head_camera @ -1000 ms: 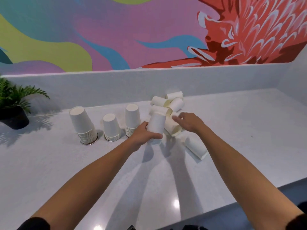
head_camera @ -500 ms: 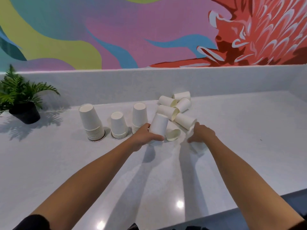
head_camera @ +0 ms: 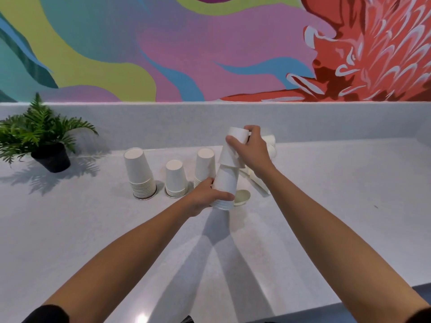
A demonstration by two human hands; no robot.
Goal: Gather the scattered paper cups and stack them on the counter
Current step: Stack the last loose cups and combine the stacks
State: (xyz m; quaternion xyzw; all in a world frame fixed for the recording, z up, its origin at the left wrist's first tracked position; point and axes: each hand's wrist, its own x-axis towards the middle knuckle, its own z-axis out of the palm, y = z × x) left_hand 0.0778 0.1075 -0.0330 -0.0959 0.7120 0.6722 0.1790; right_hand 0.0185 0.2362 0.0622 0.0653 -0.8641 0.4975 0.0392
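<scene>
The left hand (head_camera: pixel 207 194) wraps around the base of a small stack of upside-down cups (head_camera: pixel 225 186) resting on the counter (head_camera: pixel 338 194). The right hand (head_camera: pixel 250 148) pinches one cup (head_camera: pixel 232 148) (upside down, tilted) just above that stack's top. Three more stacks (head_camera: pixel 139 173) stand left of it; loose cups (head_camera: pixel 270 143) lie behind it.

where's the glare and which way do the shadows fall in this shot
Head view: a small bright glare spot sits on the counter near the bottom edge, between the forearms; the arms' shadows fan toward the camera from the stack in the left hand, suggesting several lights; the plant throws a feathery shadow around its pot; the right hand and its cup look slightly soft.
</scene>
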